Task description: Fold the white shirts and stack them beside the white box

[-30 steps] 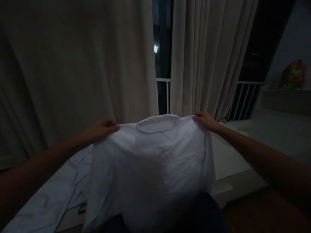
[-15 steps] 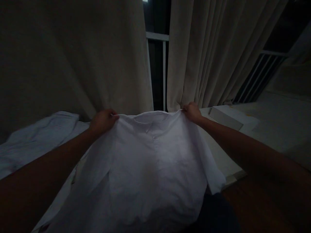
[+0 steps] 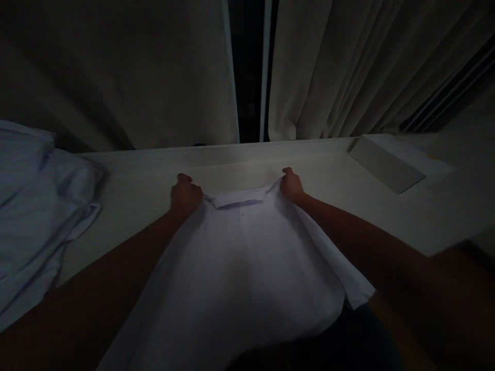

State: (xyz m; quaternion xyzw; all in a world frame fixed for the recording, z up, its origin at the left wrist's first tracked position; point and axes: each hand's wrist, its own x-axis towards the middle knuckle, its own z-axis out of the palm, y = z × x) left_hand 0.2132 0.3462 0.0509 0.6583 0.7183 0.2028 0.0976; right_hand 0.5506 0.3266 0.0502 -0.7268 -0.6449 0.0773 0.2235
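Observation:
A white shirt point(image 3: 247, 263) with a collar and a buttoned front hangs spread between my hands, its lower part reaching down towards my lap. My left hand point(image 3: 186, 195) is closed on the shoulder at the left of the collar. On the other side, my right hand point(image 3: 291, 185) pinches the opposite shoulder. Between them the cloth is drawn fairly taut, and one sleeve droops at the right. The hem's left part runs out of the picture, and dim light hides fine detail.
A pale ledge point(image 3: 232, 172) runs along the window behind the shirt. More white clothing point(image 3: 34, 206) lies heaped at the left. At the right rests a grey-white flat box or folder point(image 3: 389, 162). Beige curtains point(image 3: 174, 72) hang behind, parted at a dark gap.
My view has tipped down, showing more of the ledge. The shirt's collar now folds forward over the front, and my hands have drawn slightly closer together, still gripping the shoulders.

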